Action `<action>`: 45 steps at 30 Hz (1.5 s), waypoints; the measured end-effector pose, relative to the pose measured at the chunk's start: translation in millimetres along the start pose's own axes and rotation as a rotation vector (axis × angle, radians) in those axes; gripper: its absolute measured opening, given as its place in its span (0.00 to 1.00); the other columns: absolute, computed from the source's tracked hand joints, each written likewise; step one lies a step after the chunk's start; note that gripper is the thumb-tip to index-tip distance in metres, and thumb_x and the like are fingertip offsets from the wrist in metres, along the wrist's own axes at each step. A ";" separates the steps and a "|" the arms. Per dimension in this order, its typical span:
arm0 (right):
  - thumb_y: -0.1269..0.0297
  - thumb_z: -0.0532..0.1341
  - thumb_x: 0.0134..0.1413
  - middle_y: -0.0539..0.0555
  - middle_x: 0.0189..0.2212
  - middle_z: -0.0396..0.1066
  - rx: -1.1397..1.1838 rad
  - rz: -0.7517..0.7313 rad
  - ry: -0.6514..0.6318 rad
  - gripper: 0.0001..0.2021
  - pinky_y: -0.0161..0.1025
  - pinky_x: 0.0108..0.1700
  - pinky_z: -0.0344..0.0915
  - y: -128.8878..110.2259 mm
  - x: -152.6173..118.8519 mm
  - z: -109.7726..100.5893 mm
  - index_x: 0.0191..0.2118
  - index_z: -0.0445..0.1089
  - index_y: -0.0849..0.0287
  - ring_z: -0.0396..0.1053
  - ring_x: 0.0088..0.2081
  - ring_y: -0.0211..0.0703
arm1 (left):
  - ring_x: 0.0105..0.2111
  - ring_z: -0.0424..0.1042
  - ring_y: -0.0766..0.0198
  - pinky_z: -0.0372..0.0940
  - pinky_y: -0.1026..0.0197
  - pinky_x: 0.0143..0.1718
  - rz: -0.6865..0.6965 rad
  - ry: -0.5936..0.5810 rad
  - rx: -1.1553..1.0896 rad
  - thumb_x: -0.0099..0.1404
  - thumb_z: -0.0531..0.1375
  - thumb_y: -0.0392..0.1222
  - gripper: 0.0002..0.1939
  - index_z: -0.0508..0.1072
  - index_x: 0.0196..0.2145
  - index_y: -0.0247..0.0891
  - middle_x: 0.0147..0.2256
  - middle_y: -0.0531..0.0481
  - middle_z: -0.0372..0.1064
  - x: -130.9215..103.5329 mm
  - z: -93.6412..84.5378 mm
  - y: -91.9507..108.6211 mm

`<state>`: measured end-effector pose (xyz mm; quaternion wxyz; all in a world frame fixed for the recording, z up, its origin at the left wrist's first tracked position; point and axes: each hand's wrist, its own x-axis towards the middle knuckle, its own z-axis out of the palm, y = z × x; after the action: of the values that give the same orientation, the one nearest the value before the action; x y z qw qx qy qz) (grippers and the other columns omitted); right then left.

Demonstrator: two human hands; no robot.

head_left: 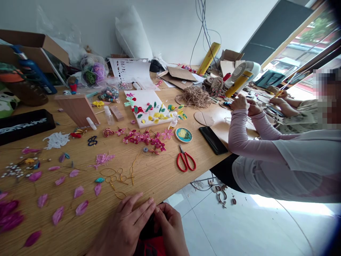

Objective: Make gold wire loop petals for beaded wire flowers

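Note:
My left hand (128,222) rests at the table's front edge, back up, its fingers stretched out and slightly apart. Beside it my right hand (169,224) has its fingers bent, thumb and forefinger pressed together near the left fingertips; whatever they hold is too small or hidden to name. Gold wire loops (119,177) lie just beyond the left hand. Pink petals (81,207) are scattered to its left. Red-handled scissors (185,160) lie farther up, near a small round blue dish (183,135). Pink wire flowers (145,138) spread across the middle.
A black phone (213,140) lies at the table's right edge. A white foam board (149,106) bears leaves and yellow flowers. Toward the back are a wooden block (77,108), a twine bundle (197,96) and cardboard. Another person's sleeved arm (237,131) reaches over the table at right.

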<state>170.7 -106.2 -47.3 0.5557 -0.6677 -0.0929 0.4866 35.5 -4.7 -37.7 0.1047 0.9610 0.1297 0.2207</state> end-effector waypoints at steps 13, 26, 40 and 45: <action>0.39 0.66 0.44 0.45 0.16 0.60 0.010 -0.037 0.002 0.26 0.30 0.21 0.53 2.3 0.3 2.0 0.25 0.66 0.61 0.54 0.18 0.31 | 0.58 0.60 0.54 0.62 0.51 0.57 0.004 -0.058 -0.014 0.65 0.47 0.24 0.30 0.63 0.62 0.38 0.58 0.53 0.68 -0.1 -4.3 0.6; 0.60 0.56 0.60 0.50 0.24 0.64 -0.558 -0.531 -0.218 0.13 0.34 0.30 0.56 -42.2 -10.4 14.4 0.26 0.63 0.59 0.61 0.27 0.38 | 0.36 0.73 0.64 0.69 0.64 0.38 -0.535 -0.146 -0.802 0.66 0.57 0.41 0.10 0.76 0.42 0.42 0.37 0.51 0.74 24.8 -50.1 -15.3; 0.66 0.56 0.59 0.49 0.25 0.65 -0.870 -0.499 -0.533 0.09 0.34 0.32 0.55 -87.5 5.1 48.3 0.27 0.65 0.60 0.61 0.29 0.38 | 0.23 0.62 0.68 0.58 0.67 0.22 -0.853 -0.333 -1.141 0.59 0.59 0.47 0.10 0.71 0.31 0.37 0.23 0.56 0.63 12.2 -70.8 -42.8; 0.63 0.58 0.58 0.48 0.23 0.62 -0.840 -0.382 -0.582 0.09 0.34 0.29 0.52 -92.4 6.9 50.3 0.28 0.65 0.61 0.58 0.27 0.37 | 0.20 0.59 0.69 0.57 0.67 0.20 -0.864 -0.348 -1.258 0.54 0.62 0.58 0.20 0.66 0.28 0.37 0.21 0.57 0.61 13.9 -67.5 -46.2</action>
<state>174.8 -35.1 30.5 0.2711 -0.6413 -0.5490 0.4625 7.7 52.8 15.3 0.7251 0.6062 0.3245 0.0384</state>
